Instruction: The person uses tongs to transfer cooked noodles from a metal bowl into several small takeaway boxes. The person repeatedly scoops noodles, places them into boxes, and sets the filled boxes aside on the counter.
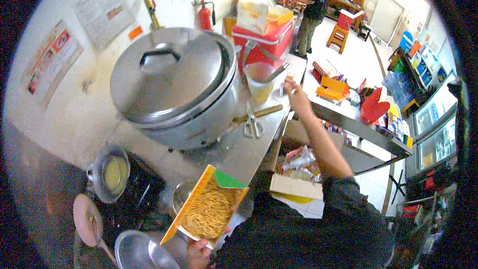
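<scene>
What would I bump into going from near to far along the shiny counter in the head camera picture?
Box of noodles in the left hand → scissors → big lidded pot → plastic jug → red cooler box.

Food-stall kitchen, giant steel pot [174,82], drinks fridges [435,129]

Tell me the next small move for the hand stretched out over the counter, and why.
Probably bring the right hand back toward the open noodle box that the left hand holds. It is at full stretch beside the yellow cup, apparently pinching something small, though what it is cannot be made out, and the box is open with the noodles uncovered.
</scene>
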`<state>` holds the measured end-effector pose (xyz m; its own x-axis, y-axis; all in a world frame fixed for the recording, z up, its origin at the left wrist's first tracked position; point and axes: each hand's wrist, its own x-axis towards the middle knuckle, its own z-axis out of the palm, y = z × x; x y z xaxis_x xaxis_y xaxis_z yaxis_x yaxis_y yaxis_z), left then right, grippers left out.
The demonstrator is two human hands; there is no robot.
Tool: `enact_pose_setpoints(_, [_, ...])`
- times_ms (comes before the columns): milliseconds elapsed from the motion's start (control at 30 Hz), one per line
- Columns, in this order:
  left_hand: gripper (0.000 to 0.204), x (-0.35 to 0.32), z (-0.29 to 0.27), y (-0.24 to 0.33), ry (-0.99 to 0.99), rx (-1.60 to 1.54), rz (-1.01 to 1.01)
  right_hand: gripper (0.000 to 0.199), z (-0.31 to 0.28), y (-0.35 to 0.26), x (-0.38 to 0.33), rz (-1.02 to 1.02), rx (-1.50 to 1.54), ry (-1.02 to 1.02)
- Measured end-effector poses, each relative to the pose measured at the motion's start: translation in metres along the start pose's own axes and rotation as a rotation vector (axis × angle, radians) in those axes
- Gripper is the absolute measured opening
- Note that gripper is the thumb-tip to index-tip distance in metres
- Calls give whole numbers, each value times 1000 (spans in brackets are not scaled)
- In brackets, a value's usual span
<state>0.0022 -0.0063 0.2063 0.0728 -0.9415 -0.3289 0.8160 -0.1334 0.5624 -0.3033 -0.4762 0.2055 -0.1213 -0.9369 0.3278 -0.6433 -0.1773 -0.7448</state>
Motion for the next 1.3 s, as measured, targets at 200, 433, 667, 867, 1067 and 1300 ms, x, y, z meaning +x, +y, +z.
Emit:
enact_pose_setpoints(200, [93, 115, 76, -30, 43, 52, -194, 54, -1, 53, 309, 270, 320, 33])
enact_pose_setpoints(433, [92, 237, 131, -57, 187, 2, -238, 33, 98, 88, 520, -32, 272, 52])
enact_pose_setpoints(667, [90, 306, 147, -72, 258, -60, -268, 28, 63, 88, 608, -271, -713, -151])
enact_pose_setpoints(867, [89, 327, 153, -81, 257, -84, -289, 22, 40, 59, 565, -198, 78, 295])
enact_pose_setpoints(1067, [88, 336, 162, -92, 216, -161, -303, 27, 12, 28, 376, -795, 95, 407])
enact_pose_setpoints(1300, [88, 396, 233, -106, -42, -372, -85, 54, 50, 18, 346, -872, -259, 162])
